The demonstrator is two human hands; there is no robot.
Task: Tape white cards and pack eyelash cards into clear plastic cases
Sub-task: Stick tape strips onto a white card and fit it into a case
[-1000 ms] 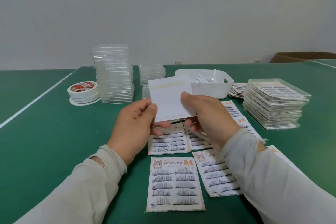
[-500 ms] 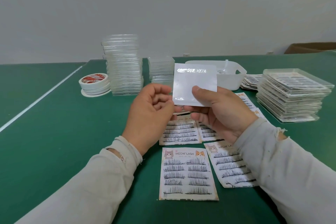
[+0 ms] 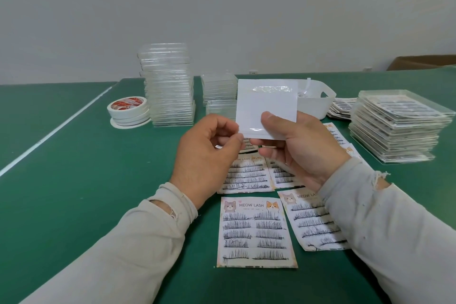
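A white card (image 3: 266,103) with a glossy tape strip along its top is held upright above the table. My right hand (image 3: 296,145) grips it from below, thumb pressed on its front. My left hand (image 3: 209,153) has its fingers curled, and thumb and forefinger pinch at the card's lower left corner. Several eyelash cards lie under my hands, the nearest one (image 3: 256,232) printed "MEOW LASH". A tall stack of clear plastic cases (image 3: 167,86) stands at the back left, with a lower stack (image 3: 218,89) beside it.
Rolls of white tape (image 3: 128,111) sit left of the tall stack. A white bin (image 3: 313,101) stands behind the card. A stack of packed cases (image 3: 394,126) fills the right side, with loose eyelash cards (image 3: 341,107) behind it. The green table has a white line (image 3: 56,128).
The white card was turned and raised, now showing its tape strip. My left hand let go of the card's side and now meets only its lower corner. The view shifted slightly.
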